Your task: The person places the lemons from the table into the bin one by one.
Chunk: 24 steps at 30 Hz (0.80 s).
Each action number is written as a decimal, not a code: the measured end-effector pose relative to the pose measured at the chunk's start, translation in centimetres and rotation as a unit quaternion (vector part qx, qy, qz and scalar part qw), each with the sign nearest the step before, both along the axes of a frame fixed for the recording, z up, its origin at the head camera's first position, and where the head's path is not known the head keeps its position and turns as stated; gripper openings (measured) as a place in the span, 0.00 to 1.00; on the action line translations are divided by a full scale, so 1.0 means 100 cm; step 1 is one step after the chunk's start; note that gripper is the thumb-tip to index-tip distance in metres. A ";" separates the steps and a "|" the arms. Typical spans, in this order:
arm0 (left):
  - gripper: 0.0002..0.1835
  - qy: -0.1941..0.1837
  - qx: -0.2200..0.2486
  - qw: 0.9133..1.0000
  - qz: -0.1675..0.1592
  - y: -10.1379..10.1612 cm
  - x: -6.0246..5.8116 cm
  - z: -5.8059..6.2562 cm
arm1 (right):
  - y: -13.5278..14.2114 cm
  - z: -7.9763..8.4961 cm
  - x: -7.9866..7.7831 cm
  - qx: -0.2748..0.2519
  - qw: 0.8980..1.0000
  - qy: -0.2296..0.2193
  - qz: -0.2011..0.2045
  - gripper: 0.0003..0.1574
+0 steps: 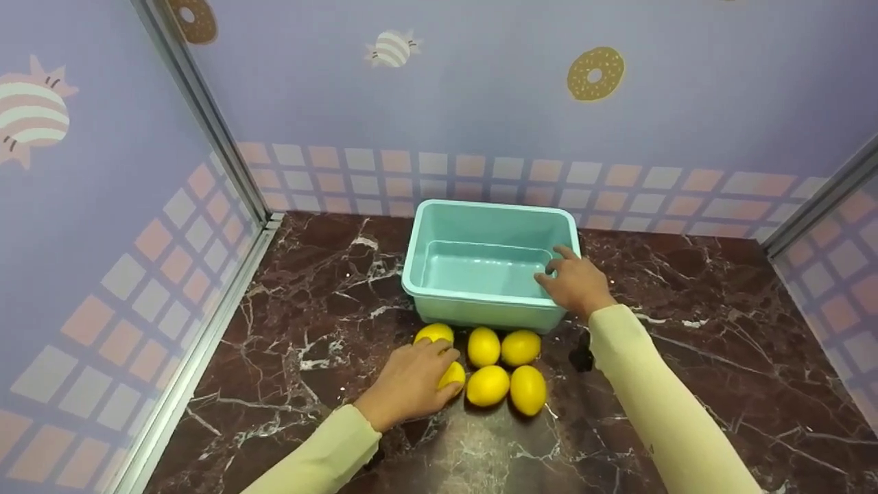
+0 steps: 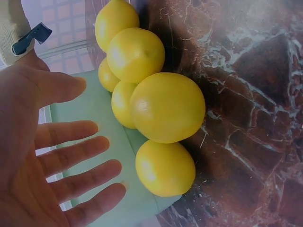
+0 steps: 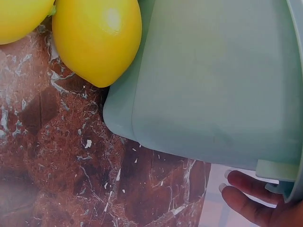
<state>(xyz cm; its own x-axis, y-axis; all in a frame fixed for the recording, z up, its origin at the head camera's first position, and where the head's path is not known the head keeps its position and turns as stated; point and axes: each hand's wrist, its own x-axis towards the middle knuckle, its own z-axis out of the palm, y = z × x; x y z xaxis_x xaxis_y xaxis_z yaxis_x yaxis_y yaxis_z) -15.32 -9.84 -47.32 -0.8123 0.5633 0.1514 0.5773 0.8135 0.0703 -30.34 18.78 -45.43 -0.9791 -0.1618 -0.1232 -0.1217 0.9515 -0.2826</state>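
Observation:
Several yellow lemons (image 1: pixel 488 386) lie in two rows on the dark marbled table, just in front of a light-green plastic bin (image 1: pixel 490 312). My left hand (image 1: pixel 411 381) is over the two leftmost lemons in the head view, partly hiding them. In the left wrist view its fingers (image 2: pixel 78 153) are spread and fairly straight, apart from the nearest lemon (image 2: pixel 168 108). My right hand (image 1: pixel 579 281) grips the bin's right rim, with thumb and fingertips showing over the inside. The right wrist view has two fingers (image 3: pixel 248 201) outside the end wall, below the lip.
Marbled table surface (image 1: pixel 329 343) extends left and right of the bin. A patterned purple wall (image 1: pixel 480 103) rises right behind it, and a side panel with a metal edge (image 1: pixel 199 329) stands at the left. Another panel (image 1: pixel 837 274) bounds the right.

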 end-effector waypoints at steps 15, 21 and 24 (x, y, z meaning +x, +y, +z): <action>0.23 -0.001 0.016 1.000 -0.016 0.004 -0.007 -0.021 | 0.004 0.002 0.000 0.007 1.000 0.009 0.011 0.31; 0.24 -0.019 0.012 1.000 -0.022 0.006 -0.008 -0.025 | 0.004 0.000 -0.001 0.008 1.000 0.010 0.013 0.31; 0.25 -0.023 0.008 0.999 -0.022 0.007 -0.008 -0.026 | 0.004 -0.001 -0.001 0.008 1.000 0.018 0.015 0.30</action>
